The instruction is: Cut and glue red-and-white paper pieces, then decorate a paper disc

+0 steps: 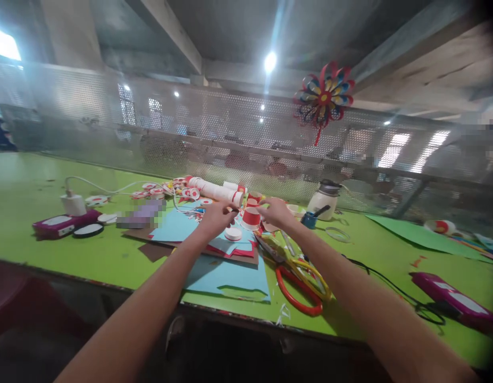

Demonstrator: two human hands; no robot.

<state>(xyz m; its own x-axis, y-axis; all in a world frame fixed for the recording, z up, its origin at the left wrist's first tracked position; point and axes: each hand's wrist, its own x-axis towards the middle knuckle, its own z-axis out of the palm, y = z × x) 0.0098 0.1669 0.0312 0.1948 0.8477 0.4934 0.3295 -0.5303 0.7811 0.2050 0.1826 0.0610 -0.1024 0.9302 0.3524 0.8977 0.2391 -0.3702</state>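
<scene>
In the middle of the table a red-and-white paper cup (251,219) stands upside down, with more red and white paper parts just behind it. My left hand (219,217) is to its left above blue paper, fingers curled and fingertips together; whatever they may pinch is too small to tell. From the other side my right hand (278,214) reaches in, its fingertips bent together close to the cup's upper edge. Whether they touch the cup is unclear. A small white round lid (233,234) lies below the hands on stacked blue, red and brown sheets (174,227).
Red-handled scissors (298,295) and yellow-handled scissors (316,279) lie below my right forearm. A white paper tube (214,190), a blue pot (309,220) and a jug (323,202) stand behind. Purple boxes (453,298) with cables lie at both sides. Perforated mesh (230,127) borders the table.
</scene>
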